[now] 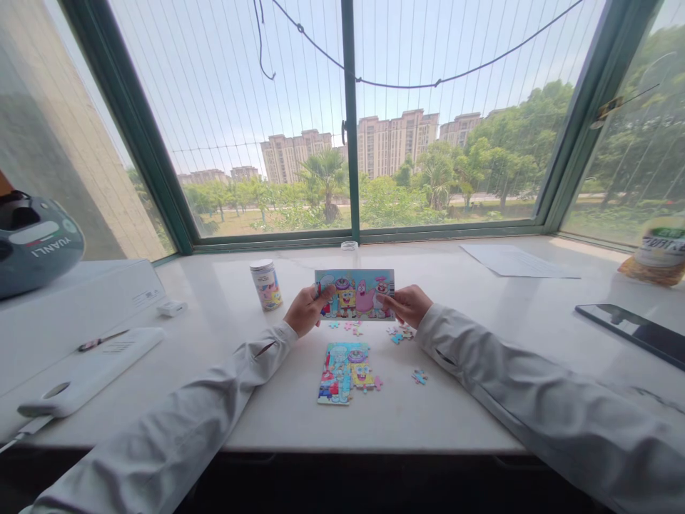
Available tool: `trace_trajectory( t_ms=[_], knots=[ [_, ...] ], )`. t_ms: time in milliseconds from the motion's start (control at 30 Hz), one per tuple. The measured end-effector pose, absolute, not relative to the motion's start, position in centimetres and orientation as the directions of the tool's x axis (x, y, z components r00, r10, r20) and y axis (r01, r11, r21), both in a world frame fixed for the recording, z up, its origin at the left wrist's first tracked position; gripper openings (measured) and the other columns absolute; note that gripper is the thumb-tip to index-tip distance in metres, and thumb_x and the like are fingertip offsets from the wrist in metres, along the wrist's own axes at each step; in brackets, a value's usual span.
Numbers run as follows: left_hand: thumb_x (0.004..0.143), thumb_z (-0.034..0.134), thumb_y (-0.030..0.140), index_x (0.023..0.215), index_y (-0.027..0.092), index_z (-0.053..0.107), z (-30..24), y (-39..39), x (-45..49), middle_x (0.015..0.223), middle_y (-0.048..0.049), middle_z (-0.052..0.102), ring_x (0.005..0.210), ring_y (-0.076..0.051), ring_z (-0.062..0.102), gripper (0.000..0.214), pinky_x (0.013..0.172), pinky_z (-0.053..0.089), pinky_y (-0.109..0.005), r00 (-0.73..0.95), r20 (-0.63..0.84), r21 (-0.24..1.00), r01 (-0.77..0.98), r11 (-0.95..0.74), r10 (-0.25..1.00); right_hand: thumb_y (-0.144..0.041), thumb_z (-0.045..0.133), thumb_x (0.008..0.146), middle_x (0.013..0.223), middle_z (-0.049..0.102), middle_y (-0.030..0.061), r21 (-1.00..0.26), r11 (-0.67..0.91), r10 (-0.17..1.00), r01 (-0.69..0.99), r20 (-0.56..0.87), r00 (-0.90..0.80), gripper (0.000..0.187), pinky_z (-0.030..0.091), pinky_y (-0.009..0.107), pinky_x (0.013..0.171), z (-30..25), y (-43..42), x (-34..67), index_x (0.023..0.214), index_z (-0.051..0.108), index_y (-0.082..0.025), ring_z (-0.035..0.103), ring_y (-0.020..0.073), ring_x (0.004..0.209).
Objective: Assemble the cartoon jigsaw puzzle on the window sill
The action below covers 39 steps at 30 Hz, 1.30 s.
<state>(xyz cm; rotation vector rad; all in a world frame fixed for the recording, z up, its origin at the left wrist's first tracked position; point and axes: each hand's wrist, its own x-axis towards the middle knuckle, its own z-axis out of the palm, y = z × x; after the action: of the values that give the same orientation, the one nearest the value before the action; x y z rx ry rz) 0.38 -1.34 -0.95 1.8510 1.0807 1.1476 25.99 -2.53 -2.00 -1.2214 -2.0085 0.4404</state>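
A colourful cartoon picture card (355, 293) is held upright above the white sill (300, 407), facing me. My left hand (307, 308) grips its left edge and my right hand (408, 305) grips its right edge, fingers closed on it. Below the card lies a partly joined jigsaw (343, 371) with the same cartoon figures. Loose puzzle pieces (400, 334) lie scattered under and right of the card, one piece (419, 376) near my right sleeve. A small round puzzle tin (266, 284) stands left of my left hand.
At left sit a grey helmet (33, 243), a white box (69, 314), a white flat case (88, 371) and a small white adapter (171, 308). A paper sheet (514, 261), a dark tablet (636, 332) and a snack bag (656, 253) lie at right. Window frames close off the far side.
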Motion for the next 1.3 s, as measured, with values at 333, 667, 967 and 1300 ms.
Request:
trace_trajectory(
  t_ms=[333,667,967,1300],
  knots=[
    [0.086,0.045,0.06,0.073,0.015,0.051,-1.5,-1.0,0.1,0.05,0.0028,0.05,0.032,-0.008,0.045,0.047,0.028,0.037,-0.021,0.26,0.39,0.799,0.382,-0.465,0.883,-0.046,0.036,0.097,0.05,0.063,0.0022,-0.233,0.404,0.861,0.885,0.424,-0.282,0.048,0.04,0.024,0.061,-1.4,-2.4,26.0,0.082,0.075,-0.022,0.064,0.0152,0.059],
    [0.086,0.048,0.058,0.067,0.016,0.05,-1.3,-1.1,0.0,0.047,0.004,0.045,0.032,-0.007,0.04,0.046,0.03,0.029,-0.02,0.25,0.411,0.781,0.399,-0.481,0.876,-0.048,0.033,0.097,0.073,0.074,0.0049,-0.087,0.32,0.875,0.943,0.408,-0.259,0.049,0.042,0.029,0.068,-1.1,-2.7,25.7,0.088,0.075,-0.027,0.069,0.021,0.077],
    [0.084,0.052,0.057,0.088,0.011,0.069,-1.1,-1.3,0.2,0.058,-0.003,0.063,0.048,-0.013,0.051,0.049,0.041,0.038,-0.022,0.271,0.39,0.823,0.326,-0.465,0.88,-0.047,0.033,0.098,0.079,0.075,0.0042,-0.081,0.313,0.873,0.946,0.416,-0.253,0.048,0.043,0.029,0.07,-0.7,-3.0,25.7,0.086,0.075,-0.027,0.07,0.0208,0.08],
    [0.083,0.052,0.056,0.073,0.012,0.064,-1.2,-1.0,-0.1,0.067,-0.0054,0.066,0.046,-0.01,0.046,0.047,0.038,0.033,-0.021,0.259,0.4,0.787,0.395,-0.474,0.879,-0.048,0.033,0.097,0.077,0.075,0.0049,-0.089,0.323,0.864,0.942,0.433,-0.255,0.048,0.043,0.03,0.069,-0.9,-2.9,25.8,0.085,0.075,-0.026,0.07,0.0216,0.078]
  ],
)
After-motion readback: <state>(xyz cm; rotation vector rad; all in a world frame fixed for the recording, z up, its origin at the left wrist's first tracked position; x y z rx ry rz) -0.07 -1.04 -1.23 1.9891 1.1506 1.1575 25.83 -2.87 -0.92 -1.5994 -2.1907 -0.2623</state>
